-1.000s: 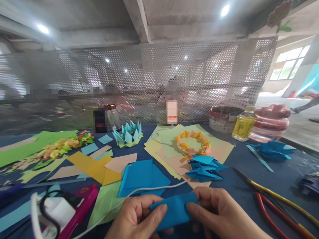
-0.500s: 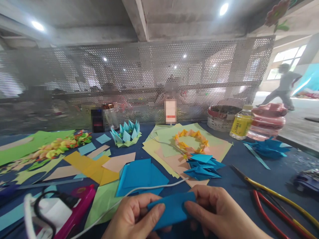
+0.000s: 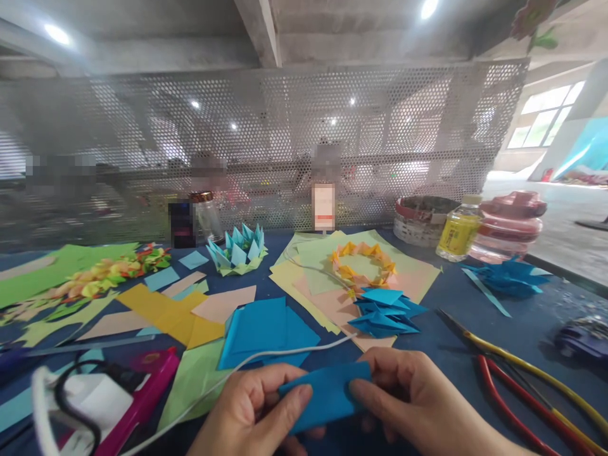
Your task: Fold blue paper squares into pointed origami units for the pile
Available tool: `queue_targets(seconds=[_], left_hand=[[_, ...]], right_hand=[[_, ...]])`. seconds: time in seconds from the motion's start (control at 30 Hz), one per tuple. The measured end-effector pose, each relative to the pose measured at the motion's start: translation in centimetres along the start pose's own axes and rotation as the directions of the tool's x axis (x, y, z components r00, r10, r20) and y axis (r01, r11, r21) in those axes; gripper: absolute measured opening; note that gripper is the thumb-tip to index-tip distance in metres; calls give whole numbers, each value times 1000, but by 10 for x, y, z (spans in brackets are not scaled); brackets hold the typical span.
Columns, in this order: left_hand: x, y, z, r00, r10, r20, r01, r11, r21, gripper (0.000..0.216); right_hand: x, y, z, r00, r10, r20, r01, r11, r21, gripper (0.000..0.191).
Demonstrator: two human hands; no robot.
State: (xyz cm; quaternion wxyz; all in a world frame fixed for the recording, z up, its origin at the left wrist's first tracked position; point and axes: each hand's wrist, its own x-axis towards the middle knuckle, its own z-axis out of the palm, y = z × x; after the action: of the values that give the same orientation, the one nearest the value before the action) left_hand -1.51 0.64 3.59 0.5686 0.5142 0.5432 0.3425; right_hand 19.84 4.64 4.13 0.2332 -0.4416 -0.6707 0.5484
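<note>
Between my two hands is a folded piece of blue paper (image 3: 327,396), held up above the front of the table. My left hand (image 3: 266,408) pinches its left end, thumb on top. The right end is gripped by my right hand (image 3: 403,396), its thumb pressed on the near face and the fingers behind. Just beyond lie a stack of blue paper sheets (image 3: 266,329) and a pile of folded blue paper pieces (image 3: 387,313). A white cable (image 3: 280,352) runs past behind my left hand.
Long-handled scissors (image 3: 513,373) lie at the right. Farther back are an orange and yellow paper ring (image 3: 363,263), a light-blue paper crown (image 3: 240,250), a yellow-labelled bottle (image 3: 458,231) and a pink jug (image 3: 508,228). A magenta power strip (image 3: 147,386) sits at the left. Perforated mesh (image 3: 285,126) borders the back.
Both hands keep the same grip on the blue paper. The view has shifted slightly. A person walking at the far right has gone out of view.
</note>
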Motion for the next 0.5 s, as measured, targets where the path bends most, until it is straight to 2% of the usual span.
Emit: queue_targets(seconds=[0.17, 0.3, 0.5], left_hand=[[-4, 6, 5, 999, -35, -12, 35, 999, -23, 44], [-7, 12, 13, 995, -101, -18, 99, 991, -89, 36], [-8, 14, 18, 995, -100, -17, 99, 994, -40, 25]], right_hand=[[-3, 1, 0, 999, -3, -34, 1, 998, -65, 22], [-9, 4, 2, 995, -91, -35, 84, 981, -173, 23], [-13, 2, 5, 967, -237, -92, 194, 922, -337, 20]])
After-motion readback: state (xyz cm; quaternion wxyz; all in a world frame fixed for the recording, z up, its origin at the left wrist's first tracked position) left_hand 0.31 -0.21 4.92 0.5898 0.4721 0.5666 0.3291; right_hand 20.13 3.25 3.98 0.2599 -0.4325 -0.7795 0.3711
